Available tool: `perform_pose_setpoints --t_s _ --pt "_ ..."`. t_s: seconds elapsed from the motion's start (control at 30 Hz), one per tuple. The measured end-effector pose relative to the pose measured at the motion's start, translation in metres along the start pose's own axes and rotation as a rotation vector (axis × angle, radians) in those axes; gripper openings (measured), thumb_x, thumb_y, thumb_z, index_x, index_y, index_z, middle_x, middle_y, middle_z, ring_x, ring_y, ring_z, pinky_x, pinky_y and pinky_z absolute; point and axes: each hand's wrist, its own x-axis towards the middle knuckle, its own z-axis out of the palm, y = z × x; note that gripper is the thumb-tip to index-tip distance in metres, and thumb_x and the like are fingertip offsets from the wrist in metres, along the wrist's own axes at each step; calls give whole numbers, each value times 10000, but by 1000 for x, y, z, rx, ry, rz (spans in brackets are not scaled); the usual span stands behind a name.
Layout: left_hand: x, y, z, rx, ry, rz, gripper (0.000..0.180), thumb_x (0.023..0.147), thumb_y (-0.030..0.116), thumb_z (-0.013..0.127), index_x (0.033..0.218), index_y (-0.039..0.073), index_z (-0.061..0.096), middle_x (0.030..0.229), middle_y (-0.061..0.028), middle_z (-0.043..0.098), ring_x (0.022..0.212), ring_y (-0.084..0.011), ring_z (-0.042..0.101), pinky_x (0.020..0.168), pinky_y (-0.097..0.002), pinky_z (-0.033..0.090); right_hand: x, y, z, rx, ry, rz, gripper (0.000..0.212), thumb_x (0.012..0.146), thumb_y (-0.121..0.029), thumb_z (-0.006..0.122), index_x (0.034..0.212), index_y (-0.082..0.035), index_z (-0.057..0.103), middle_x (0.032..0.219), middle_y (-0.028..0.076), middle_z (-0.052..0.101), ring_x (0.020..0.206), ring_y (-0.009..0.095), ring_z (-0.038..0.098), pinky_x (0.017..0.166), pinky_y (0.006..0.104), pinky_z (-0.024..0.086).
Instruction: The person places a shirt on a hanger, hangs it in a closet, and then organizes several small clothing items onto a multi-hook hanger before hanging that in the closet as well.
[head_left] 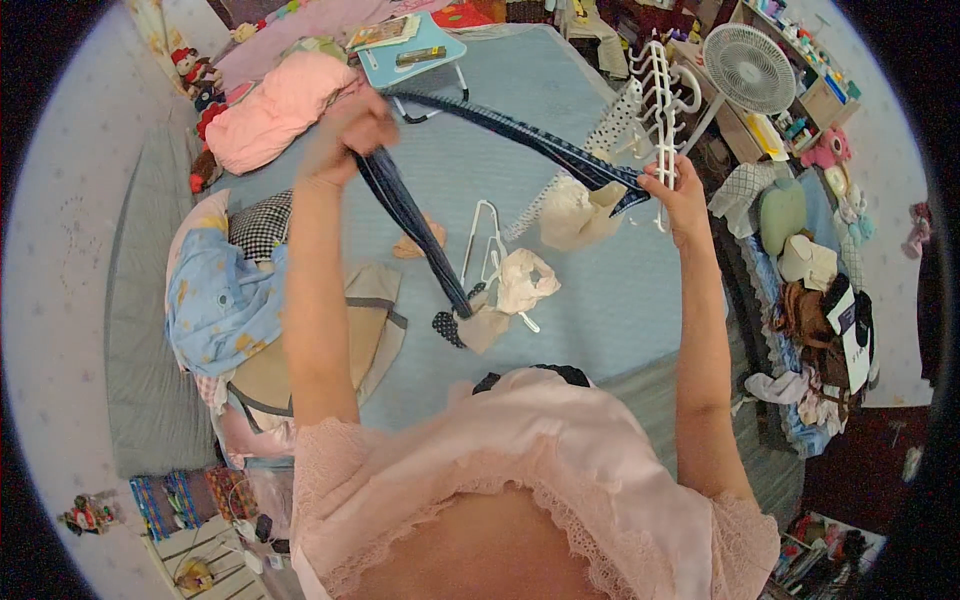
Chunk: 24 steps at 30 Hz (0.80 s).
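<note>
Above the bed (pixel 610 335), stretched between two raised arms: a dark blue strip of cloth (pixel 395 205). From the left hand (pixel 358 135), over the far left part of the surface, runs rightward on a slant to the right hand (pixel 680 200), over the right edge; also drops from the left hand toward the near edge, down beside a dark spotted piece (pixel 450 328). Cannot tell whether joined to it. Left fingers apparently curled round the cloth, though too blurred to tell which ones press on it. Right thumb and fingers pinching a white hanger rack (pixel 667 140), with the cloth's right end caught close by the thumb. Main relation: rack's long axis pointing away from the body, crosswise to the upper stretch of cloth; right hand at the rack itself, left hand well apart, off to the left. Just left of the rack, a cream cloth (pixel 578 215) and a white dotted strip (pixel 612 120); cannot tell whether hung from the rack or lying on the surface. Lower down, between the left hand and the near edge, a white hanger (pixel 472 238) with bunched pale cloth (pixel 515 285) against it. Toward the far edge, a blue folding table (pixel 385 68).
</note>
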Motion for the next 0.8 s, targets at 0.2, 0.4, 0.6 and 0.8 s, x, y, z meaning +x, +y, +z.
perform_pose_setpoints --t_s 0.2,0.4,0.6,0.8 --pt "7 98 -7 -395 -137 381 132 874 103 444 938 17 521 518 84 389 489 -37 380 649 -209 344 0 23 -14 -4 89 26 368 682 -22 687 986 -32 480 868 46 585 785 114 546 723 252 438" --pt "12 147 -36 -286 -108 560 163 887 90 434 998 -5 507 587 54 411 530 -33 390 620 -225 365 -3 28 -36 -45 152 -1 335 683 -34 693 954 -29 497 852 40 596 780 107 555 721 240 431" --pt "26 140 -6 343 532 746 282 909 204 448 1056 -17 544 826 -9 566 718 -78 510 630 -233 412 -14 14 -49 38 126 73 230 768 -120 647 931 -26 515 811 46 596 694 97 554 656 222 436" --pt "40 101 34 667 435 462 336 894 271 456 1012 -10 597 854 -46 615 723 -97 557 625 -206 433 -27 -23 -44 8 -19 100 207 812 -202 603 925 -46 526 767 21 573 574 38 475 560 173 368"
